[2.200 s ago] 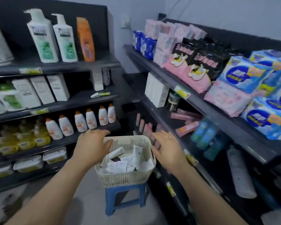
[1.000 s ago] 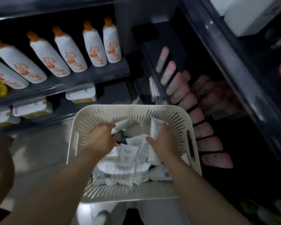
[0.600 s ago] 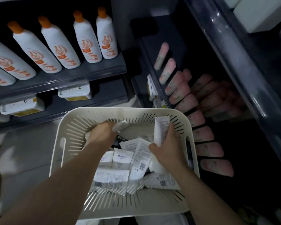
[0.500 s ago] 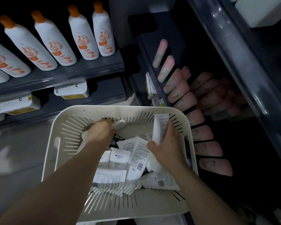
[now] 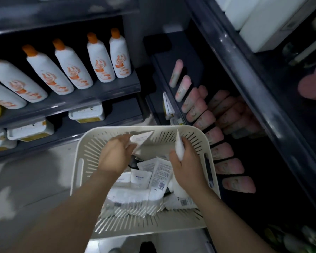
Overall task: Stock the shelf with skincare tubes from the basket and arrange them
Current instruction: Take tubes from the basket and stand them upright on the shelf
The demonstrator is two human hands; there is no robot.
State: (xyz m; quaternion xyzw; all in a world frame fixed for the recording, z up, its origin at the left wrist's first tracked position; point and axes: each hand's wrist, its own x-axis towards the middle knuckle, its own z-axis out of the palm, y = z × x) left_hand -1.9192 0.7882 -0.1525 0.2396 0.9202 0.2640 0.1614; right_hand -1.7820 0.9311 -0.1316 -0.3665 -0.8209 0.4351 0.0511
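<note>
While over the basket, left hand and right hand tight round tubes

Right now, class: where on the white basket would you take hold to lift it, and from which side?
Grip the basket probably by its handle slots, the left slot and the right slot. Come from outside each wall and hook fingers under the rim: the slots are long cut-outs in opposite walls, balancing the load, and loose tubes cover the floor.
</note>
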